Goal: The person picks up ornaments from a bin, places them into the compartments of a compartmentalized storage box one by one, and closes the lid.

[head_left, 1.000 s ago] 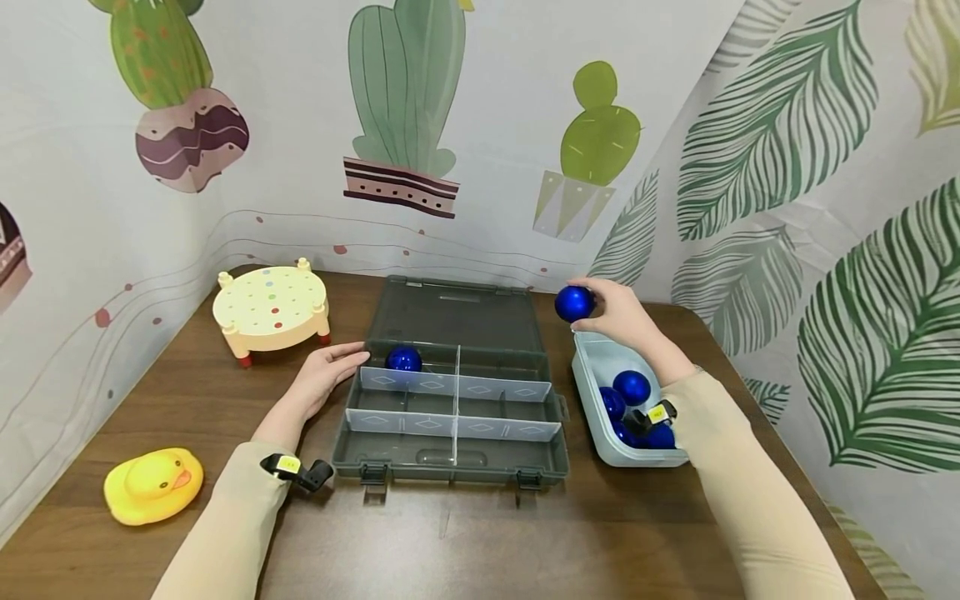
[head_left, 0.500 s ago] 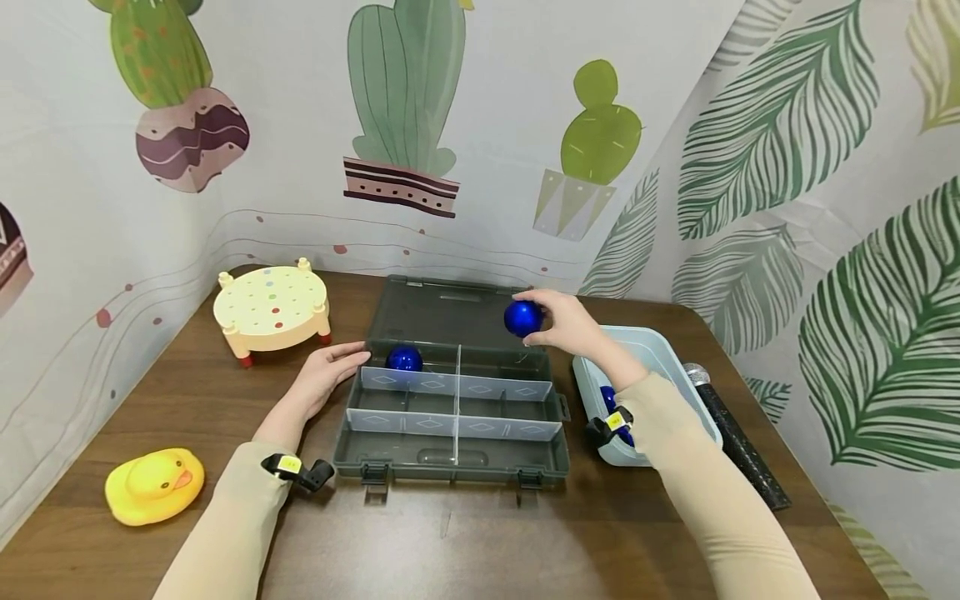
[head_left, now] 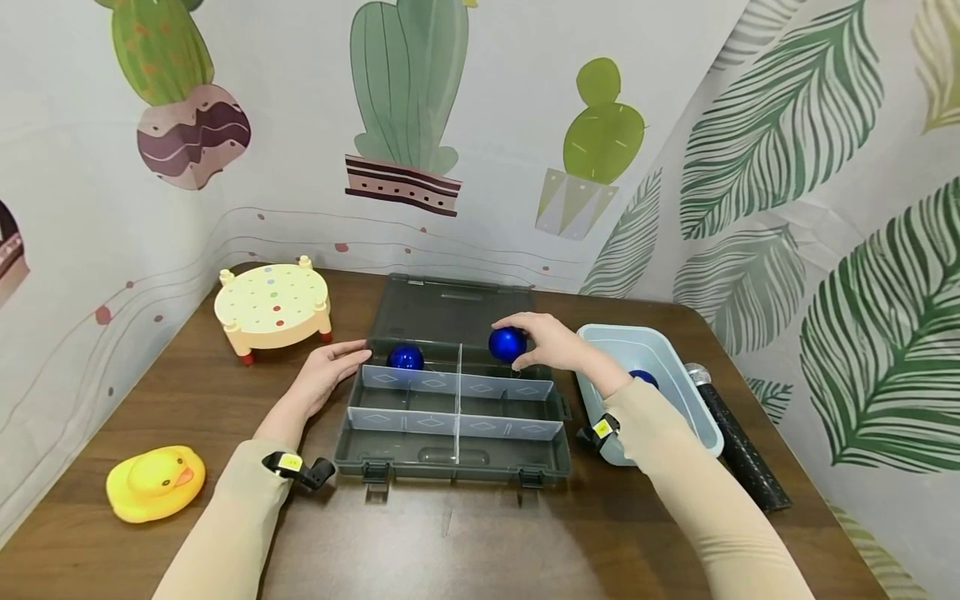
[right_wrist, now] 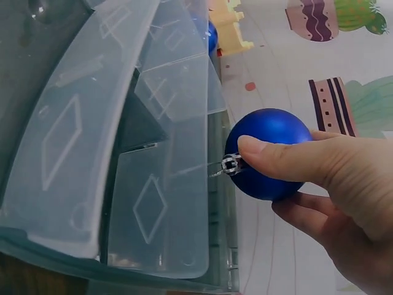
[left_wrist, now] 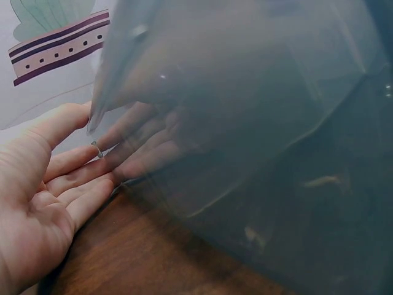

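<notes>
My right hand [head_left: 551,340] pinches a blue ball [head_left: 507,344] above the back right compartment of the grey divided case [head_left: 450,473]. In the right wrist view, thumb and fingers grip that ball [right_wrist: 270,153], its silver cap facing the dividers. Another blue ball [head_left: 406,357] lies in the back left compartment. My left hand [head_left: 318,379] rests its fingertips against the case's left side, and the left wrist view has the fingers of this hand [left_wrist: 67,178] extended at the clear wall, holding nothing.
Right of the case stands a light blue bin [head_left: 678,367] with a blue ball [head_left: 644,378] showing, partly hidden by my sleeve. A microphone [head_left: 738,437] lies beyond it. At left are a yellow duck [head_left: 155,483] and a cream round stand [head_left: 272,304]; the case lid [head_left: 450,312] lies open behind.
My right hand has carried the ball left from above the bin's back edge, then lowered it over the case. The microphone has come into view. My left hand stays put.
</notes>
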### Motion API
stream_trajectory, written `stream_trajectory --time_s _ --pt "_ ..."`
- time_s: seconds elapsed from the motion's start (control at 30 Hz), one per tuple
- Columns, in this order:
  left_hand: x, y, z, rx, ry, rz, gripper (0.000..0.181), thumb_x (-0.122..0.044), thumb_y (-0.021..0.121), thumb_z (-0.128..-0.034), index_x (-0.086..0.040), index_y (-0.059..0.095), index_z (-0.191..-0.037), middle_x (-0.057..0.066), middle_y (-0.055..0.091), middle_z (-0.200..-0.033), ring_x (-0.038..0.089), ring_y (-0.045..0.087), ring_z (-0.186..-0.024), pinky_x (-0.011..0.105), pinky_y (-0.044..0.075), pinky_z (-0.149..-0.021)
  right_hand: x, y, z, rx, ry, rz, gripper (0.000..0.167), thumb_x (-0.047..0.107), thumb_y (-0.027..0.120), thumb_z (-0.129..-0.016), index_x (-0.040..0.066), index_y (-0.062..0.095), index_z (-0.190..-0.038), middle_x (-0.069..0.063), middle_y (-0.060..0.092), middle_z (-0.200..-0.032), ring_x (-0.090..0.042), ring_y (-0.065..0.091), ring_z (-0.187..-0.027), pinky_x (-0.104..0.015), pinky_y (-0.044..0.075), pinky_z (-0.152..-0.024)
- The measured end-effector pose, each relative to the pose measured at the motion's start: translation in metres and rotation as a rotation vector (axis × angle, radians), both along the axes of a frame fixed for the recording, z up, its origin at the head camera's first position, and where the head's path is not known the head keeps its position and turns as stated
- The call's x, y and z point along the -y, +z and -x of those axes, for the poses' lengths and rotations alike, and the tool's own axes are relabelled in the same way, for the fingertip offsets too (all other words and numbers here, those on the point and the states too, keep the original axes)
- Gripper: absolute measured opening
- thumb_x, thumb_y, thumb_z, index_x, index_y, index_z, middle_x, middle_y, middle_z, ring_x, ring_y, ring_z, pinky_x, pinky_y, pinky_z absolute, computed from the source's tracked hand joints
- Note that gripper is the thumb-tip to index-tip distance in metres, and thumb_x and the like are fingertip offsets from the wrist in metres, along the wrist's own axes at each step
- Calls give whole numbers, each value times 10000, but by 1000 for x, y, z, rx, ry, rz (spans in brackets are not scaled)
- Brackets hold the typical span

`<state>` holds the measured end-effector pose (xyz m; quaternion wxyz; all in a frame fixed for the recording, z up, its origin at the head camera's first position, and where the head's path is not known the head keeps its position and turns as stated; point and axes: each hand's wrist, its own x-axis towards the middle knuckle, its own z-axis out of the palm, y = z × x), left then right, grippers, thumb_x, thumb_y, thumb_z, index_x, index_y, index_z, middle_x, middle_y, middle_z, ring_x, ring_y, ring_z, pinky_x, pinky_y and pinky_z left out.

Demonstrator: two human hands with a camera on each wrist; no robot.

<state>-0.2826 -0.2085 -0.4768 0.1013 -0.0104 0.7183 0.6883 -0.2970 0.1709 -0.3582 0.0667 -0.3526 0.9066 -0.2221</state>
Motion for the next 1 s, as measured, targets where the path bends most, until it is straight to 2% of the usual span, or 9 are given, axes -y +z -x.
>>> stream_trajectory --time_s 0.2,0.4,0.73,1.0 --pt "0 1 -1 1 -1 9 643 -282 624 -969 22 377 -1479 177 374 -1542 123 497 -1280 156 450 -1010 2 -8 1 52 41 -45 642 95 811 -785 49 543 -1366 -195 536 -1394 -389 526 -1250 -487 525 -986" --pt "-1 2 -2 7 -2 17 653 -293 618 -971 22 366 -1484 180 363 -1548 261 399 -1382 201 423 -1058 4 -15 5 30 81 -76 637 143 814 -780 58 555 -1355 -177 556 -1382 -377 516 -1264 -515 485 -1029" --pt "-1 2 -1 11 2 5 631 -266 617 -973 23 374 -1479 177 373 -1541 192 446 -1339 146 454 -1003 7 -14 5 76 90 -104 630 134 793 -803 54 536 -1372 -183 538 -1400 -384 498 -1278 -522 471 -1043" --pt "0 2 -1 10 -2 7 642 -278 623 -969 23 375 -1478 179 376 -1539 179 458 -1326 144 456 -1001 7 -14 6 120 73 -133 635 121 777 -823 63 512 -1397 -179 513 -1427 -387 476 -1297 -528 455 -1059"
